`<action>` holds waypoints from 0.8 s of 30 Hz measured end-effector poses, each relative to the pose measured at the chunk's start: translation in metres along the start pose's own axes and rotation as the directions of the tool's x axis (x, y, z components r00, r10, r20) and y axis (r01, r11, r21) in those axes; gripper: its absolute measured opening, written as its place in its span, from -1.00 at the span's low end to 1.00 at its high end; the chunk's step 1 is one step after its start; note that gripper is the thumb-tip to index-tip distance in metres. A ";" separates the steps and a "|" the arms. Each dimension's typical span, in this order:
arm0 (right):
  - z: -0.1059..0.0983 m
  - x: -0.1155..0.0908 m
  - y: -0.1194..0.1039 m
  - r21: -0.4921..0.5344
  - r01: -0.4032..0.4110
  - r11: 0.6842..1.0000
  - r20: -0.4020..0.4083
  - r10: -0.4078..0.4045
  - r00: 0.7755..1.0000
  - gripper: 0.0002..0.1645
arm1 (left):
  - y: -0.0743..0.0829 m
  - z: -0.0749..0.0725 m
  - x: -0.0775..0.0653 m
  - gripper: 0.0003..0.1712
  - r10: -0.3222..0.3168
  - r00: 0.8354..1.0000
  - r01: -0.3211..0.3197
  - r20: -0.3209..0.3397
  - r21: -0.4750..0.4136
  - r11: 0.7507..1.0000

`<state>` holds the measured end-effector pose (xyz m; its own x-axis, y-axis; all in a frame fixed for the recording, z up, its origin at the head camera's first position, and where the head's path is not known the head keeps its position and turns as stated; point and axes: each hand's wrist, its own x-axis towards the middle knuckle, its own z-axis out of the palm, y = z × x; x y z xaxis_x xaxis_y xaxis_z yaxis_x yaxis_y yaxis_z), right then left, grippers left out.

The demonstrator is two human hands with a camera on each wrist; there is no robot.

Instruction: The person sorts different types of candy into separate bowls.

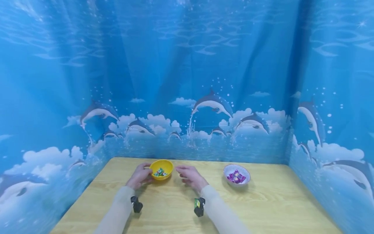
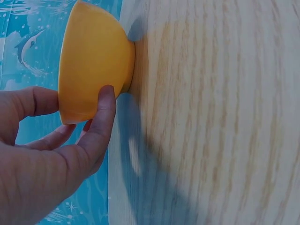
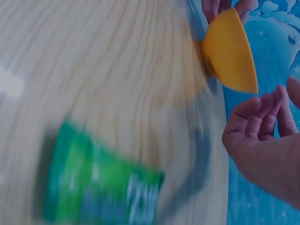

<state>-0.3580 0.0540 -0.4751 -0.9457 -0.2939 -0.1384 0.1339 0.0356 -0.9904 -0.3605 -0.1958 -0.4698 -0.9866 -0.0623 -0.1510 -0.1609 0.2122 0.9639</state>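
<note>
Our left hand (image 1: 141, 176) grips the yellow bowl (image 2: 93, 61) between its fingers. Just right of the bowl, our right hand (image 1: 191, 176) holds nothing, fingers loosely curled.

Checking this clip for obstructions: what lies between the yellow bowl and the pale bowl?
In the head view, the right hand lies between the yellow bowl and the pale bowl; from that hand to the pale bowl, the tabletop is bare.

The table (image 1: 215, 174) is free between two obstacles, right grip (image 1: 191, 176) and pale bowl (image 1: 233, 167).
</note>
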 end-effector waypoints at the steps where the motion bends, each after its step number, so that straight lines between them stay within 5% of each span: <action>1: -0.003 -0.002 0.000 -0.018 0.003 1.000 0.011 -0.002 1.000 -0.42 | 0.000 -0.001 0.000 -0.41 -0.002 1.000 0.002 0.001 -0.002 1.000; 12: -0.046 -0.021 -0.004 -0.215 0.032 0.976 0.123 -0.006 0.992 -0.42 | 0.005 -0.006 0.001 -0.42 -0.011 1.000 0.011 0.021 0.003 1.000; 24: -0.083 -0.040 0.010 -0.367 0.062 0.928 0.118 -0.020 0.993 -0.49 | 0.006 -0.003 -0.001 -0.43 -0.021 0.999 0.021 0.030 0.006 1.000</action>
<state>-0.3438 0.1457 -0.4796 -0.9067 -0.4051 -0.1173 -0.0431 0.3657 -0.9297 -0.3602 -0.1972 -0.4632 -0.9834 -0.0379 -0.1774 -0.1814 0.2166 0.9592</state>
